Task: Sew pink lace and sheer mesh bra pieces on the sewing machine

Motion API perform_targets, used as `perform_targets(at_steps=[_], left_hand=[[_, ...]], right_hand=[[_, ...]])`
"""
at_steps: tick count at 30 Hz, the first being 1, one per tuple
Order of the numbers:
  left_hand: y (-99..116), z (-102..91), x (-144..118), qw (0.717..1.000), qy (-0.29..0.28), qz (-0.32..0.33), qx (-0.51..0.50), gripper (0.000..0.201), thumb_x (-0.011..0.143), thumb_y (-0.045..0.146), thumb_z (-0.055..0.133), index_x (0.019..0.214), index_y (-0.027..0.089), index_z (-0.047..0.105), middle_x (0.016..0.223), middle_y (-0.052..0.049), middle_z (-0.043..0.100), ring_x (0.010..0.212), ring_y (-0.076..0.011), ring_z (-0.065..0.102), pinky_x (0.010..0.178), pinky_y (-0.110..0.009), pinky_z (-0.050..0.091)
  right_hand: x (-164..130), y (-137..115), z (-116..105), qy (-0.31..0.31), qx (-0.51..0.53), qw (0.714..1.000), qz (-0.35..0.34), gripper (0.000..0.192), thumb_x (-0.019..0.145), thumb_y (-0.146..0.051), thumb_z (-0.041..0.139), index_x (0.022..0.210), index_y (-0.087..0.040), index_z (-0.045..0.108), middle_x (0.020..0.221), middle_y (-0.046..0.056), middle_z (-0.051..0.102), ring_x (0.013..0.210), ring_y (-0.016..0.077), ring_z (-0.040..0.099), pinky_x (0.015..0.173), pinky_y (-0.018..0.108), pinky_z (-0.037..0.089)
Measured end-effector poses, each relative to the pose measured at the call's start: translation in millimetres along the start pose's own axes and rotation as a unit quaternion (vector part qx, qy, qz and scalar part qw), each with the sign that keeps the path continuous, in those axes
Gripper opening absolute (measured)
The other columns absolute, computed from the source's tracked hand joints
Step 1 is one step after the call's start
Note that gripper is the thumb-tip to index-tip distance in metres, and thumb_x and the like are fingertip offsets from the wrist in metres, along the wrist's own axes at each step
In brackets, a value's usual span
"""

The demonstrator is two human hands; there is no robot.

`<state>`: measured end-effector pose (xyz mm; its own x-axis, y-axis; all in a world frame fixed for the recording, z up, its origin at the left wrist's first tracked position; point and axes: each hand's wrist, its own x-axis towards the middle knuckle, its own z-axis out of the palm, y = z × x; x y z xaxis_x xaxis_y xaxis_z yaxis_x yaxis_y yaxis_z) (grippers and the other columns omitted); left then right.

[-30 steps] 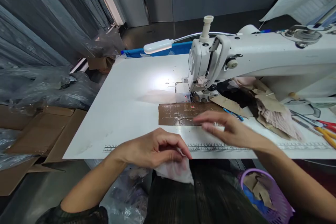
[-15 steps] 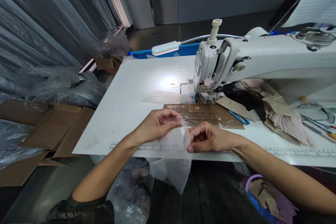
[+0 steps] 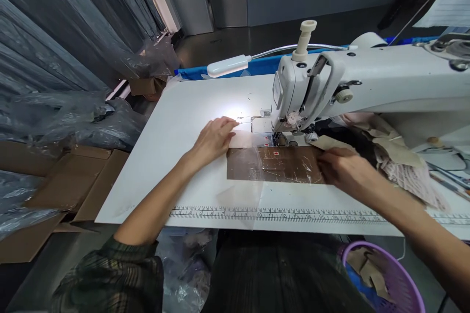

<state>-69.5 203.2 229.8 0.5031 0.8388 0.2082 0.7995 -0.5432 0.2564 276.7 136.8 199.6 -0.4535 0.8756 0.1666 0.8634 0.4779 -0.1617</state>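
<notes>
My left hand (image 3: 216, 138) is closed at the edge of a pale sheer fabric (image 3: 242, 140), left of the sewing machine's presser foot. A translucent sheer panel (image 3: 240, 200) drapes from there over the brown taped plate (image 3: 290, 165) and down to the table's front edge. Over the plate's right end, my right hand (image 3: 343, 168) has its fingers curled together. It covers the spot where blue-handled thread snips lay, so what it holds is hidden. The white sewing machine (image 3: 293, 90) stands just behind the plate, its needle area beside the sheer fabric.
A printed ruler (image 3: 286, 215) runs along the front of the white table (image 3: 147, 176). Lace and paper scraps (image 3: 407, 171) lie under the machine arm. A lamp (image 3: 228, 66) shines on the table. Cardboard boxes (image 3: 69, 181) stand left; a purple basket (image 3: 407, 274) is below right.
My hands have moved apart from the sheer panel at the front edge. The left went up beside the presser foot, the right to the snips' place. The panel now lies across the plate.
</notes>
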Motion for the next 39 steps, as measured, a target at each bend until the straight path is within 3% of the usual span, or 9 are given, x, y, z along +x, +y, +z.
perform_targets(at_steps=[5,10,14,17,23,27,30,36,39], left_hand=[[-29.4,-5.6,13.4,0.994,-0.053,-0.079,-0.053,0.024,0.087,0.033,0.055,0.1,0.018,0.068,0.11,-0.01,0.067,0.103,-0.0246,0.062,0.094,-0.041,0.047],[-27.2,-16.6,20.2,0.968,0.012,-0.094,-0.232,0.018,0.081,0.033,0.063,0.083,0.016,0.069,0.109,-0.01,0.07,0.105,-0.0207,0.064,0.092,-0.034,0.049],[-21.3,-26.0,30.8,0.93,-0.047,-0.071,-0.357,0.027,0.084,0.037,0.063,0.096,0.014,0.072,0.114,-0.013,0.071,0.104,-0.0209,0.066,0.087,-0.032,0.051],[-22.9,-21.7,41.9,0.947,-0.046,-0.066,-0.312,0.034,0.085,0.042,0.062,0.1,0.015,0.075,0.101,-0.011,0.075,0.093,-0.0221,0.069,0.079,-0.032,0.053],[-22.0,-14.9,51.3,0.972,0.027,-0.003,-0.234,0.023,0.08,0.039,0.069,0.09,0.02,0.077,0.118,-0.011,0.071,0.113,-0.0266,0.065,0.097,-0.036,0.048],[-12.7,-19.8,50.2,0.91,-0.05,-0.059,-0.406,0.036,0.088,0.051,0.059,0.094,0.016,0.063,0.075,-0.006,0.073,0.065,-0.016,0.07,0.062,-0.026,0.053],[-8.9,-19.2,55.3,0.873,-0.059,-0.145,-0.461,0.035,0.089,0.052,0.058,0.094,0.017,0.059,0.056,0.002,0.062,0.034,-0.0066,0.046,0.039,-0.02,0.036],[-24.0,-2.1,81.7,0.734,-0.077,-0.275,-0.616,0.018,0.085,0.03,0.068,0.078,0.014,0.063,0.06,0.001,0.058,0.042,-0.0039,0.044,0.041,-0.017,0.039],[-39.4,8.0,96.0,0.72,-0.044,-0.26,-0.643,0.022,0.087,0.036,0.064,0.084,0.014,0.063,0.089,-0.008,0.067,0.072,-0.0117,0.065,0.068,-0.023,0.055]], right_hand=[[-0.1,-2.1,-16.2,-0.02,-0.055,0.996,0.073,0.028,0.089,-0.03,0.046,0.081,-0.018,0.071,0.087,0.014,0.068,0.07,0.0307,0.065,0.057,0.04,0.046],[25.1,-35.4,-20.5,-0.037,0.122,0.992,0.023,0.029,0.093,-0.031,0.045,0.09,-0.022,0.072,0.095,0.007,0.072,0.079,0.0237,0.067,0.069,0.033,0.049],[48.7,-58.5,-11.0,-0.065,0.222,0.973,-0.005,0.028,0.094,-0.031,0.046,0.092,-0.021,0.072,0.091,0.006,0.073,0.075,0.0187,0.066,0.067,0.027,0.048],[61.1,-74.1,2.6,-0.069,0.225,0.972,-0.02,0.029,0.096,-0.035,0.046,0.102,-0.019,0.069,0.095,0.008,0.07,0.079,0.0194,0.064,0.069,0.028,0.048],[64.0,-84.0,28.2,-0.023,0.119,0.987,-0.104,0.027,0.094,-0.033,0.052,0.112,-0.017,0.063,0.102,0.013,0.06,0.083,0.0226,0.059,0.066,0.032,0.047],[60.2,-73.5,34.5,0.002,0.193,0.969,-0.155,0.021,0.095,-0.025,0.048,0.101,-0.019,0.067,0.096,0.009,0.061,0.084,0.0191,0.059,0.07,0.03,0.046],[60.0,-69.1,36.8,0.008,0.254,0.955,-0.155,0.019,0.092,-0.021,0.051,0.098,-0.019,0.069,0.093,0.007,0.062,0.082,0.0171,0.06,0.07,0.029,0.045],[62.0,-70.9,40.3,0.028,0.295,0.948,-0.113,0.017,0.092,-0.023,0.053,0.096,-0.018,0.069,0.089,0.006,0.066,0.084,0.0184,0.061,0.072,0.03,0.046],[61.5,-70.5,43.0,0.037,0.313,0.943,-0.11,0.019,0.092,-0.022,0.052,0.101,-0.018,0.068,0.09,0.006,0.068,0.086,0.0184,0.062,0.075,0.032,0.048]])
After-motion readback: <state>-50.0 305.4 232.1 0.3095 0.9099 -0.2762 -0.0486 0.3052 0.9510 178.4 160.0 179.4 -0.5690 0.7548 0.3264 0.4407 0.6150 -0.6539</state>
